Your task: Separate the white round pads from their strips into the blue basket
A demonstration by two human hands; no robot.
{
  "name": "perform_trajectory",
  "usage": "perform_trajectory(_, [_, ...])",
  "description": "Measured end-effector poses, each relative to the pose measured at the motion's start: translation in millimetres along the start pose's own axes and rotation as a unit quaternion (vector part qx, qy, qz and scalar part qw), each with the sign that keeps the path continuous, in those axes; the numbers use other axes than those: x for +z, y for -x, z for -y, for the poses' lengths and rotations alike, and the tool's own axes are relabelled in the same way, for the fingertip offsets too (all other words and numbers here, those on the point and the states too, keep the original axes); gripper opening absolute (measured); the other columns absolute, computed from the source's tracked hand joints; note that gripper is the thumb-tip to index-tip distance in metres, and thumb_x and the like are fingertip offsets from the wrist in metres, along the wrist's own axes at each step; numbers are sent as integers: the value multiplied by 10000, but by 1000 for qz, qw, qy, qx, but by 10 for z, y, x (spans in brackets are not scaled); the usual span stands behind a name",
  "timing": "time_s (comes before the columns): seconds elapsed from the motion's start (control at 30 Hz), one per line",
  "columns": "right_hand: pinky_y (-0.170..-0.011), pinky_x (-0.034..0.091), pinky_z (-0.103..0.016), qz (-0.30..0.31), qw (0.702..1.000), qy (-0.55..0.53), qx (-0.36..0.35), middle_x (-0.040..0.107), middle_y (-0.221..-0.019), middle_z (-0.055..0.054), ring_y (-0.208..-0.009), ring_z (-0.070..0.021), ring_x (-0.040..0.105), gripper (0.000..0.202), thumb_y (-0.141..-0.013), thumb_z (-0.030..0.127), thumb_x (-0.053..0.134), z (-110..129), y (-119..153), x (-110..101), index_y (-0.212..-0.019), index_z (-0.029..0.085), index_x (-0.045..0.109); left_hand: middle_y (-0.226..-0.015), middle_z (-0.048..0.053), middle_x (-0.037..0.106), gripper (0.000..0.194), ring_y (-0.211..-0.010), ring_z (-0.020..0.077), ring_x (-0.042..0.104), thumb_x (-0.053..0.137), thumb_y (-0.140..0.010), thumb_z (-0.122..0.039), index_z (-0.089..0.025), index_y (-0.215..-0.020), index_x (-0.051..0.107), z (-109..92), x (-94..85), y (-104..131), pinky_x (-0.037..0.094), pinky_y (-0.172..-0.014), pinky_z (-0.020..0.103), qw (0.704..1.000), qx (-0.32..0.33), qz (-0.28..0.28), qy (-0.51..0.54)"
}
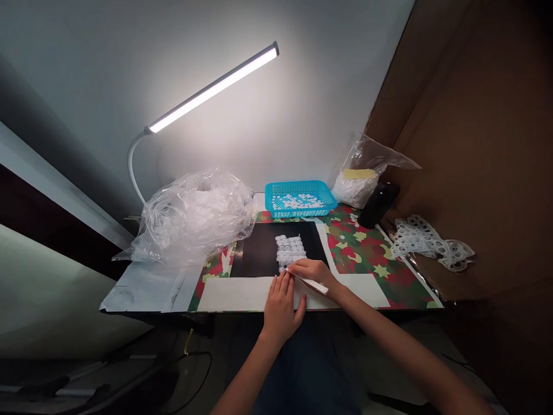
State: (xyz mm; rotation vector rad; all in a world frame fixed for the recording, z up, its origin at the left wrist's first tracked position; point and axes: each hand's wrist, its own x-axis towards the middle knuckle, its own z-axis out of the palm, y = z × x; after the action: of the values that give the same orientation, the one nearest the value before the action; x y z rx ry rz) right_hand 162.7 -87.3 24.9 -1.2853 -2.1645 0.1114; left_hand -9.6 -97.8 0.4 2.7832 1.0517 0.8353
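White discs [291, 246] are reached, lower centre, by the left hand [280, 305] (fingers together, thumb apart); a slim tool [318, 286] is pinched in the right hand [315, 272].

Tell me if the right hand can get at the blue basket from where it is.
Probably yes: the basket is open-topped, and nothing tall stands between it and the right hand, only the black mat and low white pieces. The slim tool it holds may hamper grasping.
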Motion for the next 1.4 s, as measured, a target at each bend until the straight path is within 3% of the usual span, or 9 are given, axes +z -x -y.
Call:
perform_trajectory(0.4, [-673, 435, -276, -46, 997, 49, 31, 690, -984, -84, -821, -198, 583, 165, -900, 151, 488, -55, -153, 66, -969, 192, 632, -1309, 169, 521, 485, -1269, 291, 423, 470, -869, -310, -56, -1282, 466, 0, -11, -20, 399, -1031, 452, 1000, -8, -7, 29])
perform_trajectory(0.7, [-675, 486, -266, -62, 991, -83, 88, 664, -799, -38, -750, -166, 622, 162, -912, 260, 485, 85, -78, -130, -831, 199, 612, -1351, 170, 480, 480, -1293, 270, 399, 431, -902, -324, -70, -1309, 421, -4, -23, -10, 343, -1069, 471, 1000, 8, 4, 9])
perform_trajectory(0.97, [-628, 503, -272, -110, 965, -172, 167, 650, -766, -37, -712, -170, 632, 158, -886, 319, 536, 138, 25, -118, -814, 195, 604, -1373, 151, 462, 508, -1291, 273, 398, 447, -893, -318, -93, -1344, 385, -10, -23, -5, 346, -1056, 468, 1000, 2, 9, 4])
perform_trajectory(1.17, [-669, 521, -272, -72, 959, -228, 152, 678, -823, -41, -761, -171, 649, 184, -875, 351, 557, 118, 24, -53, -841, 192, 642, -1294, 141, 527, 431, -1181, 270, 493, 484, -873, -291, -131, -1272, 462, 15, -93, 13, 400, -990, 445, 999, -2, -17, 33])
perform_trajectory(1.3, [-665, 515, -283, -68, 957, -236, 152, 679, -808, -50, -753, -177, 645, 205, -869, 363, 565, 111, 35, -10, -825, 178, 644, -1167, 129, 592, 329, -1075, 257, 547, 476, -879, -257, -146, -1186, 520, 154, -161, 62, 418, -949, 439, 999, -23, -33, 35])
perform_trajectory(1.4, [-675, 518, -287, -60, 957, -241, 147, 683, -826, -54, -764, -179, 647, 208, -870, 364, 564, 123, 47, 1, -835, 177, 648, -1213, 120, 577, 367, -1100, 262, 529, 472, -883, -249, -154, -1237, 494, 255, -214, 75, 392, -967, 448, 999, -22, -28, 25])
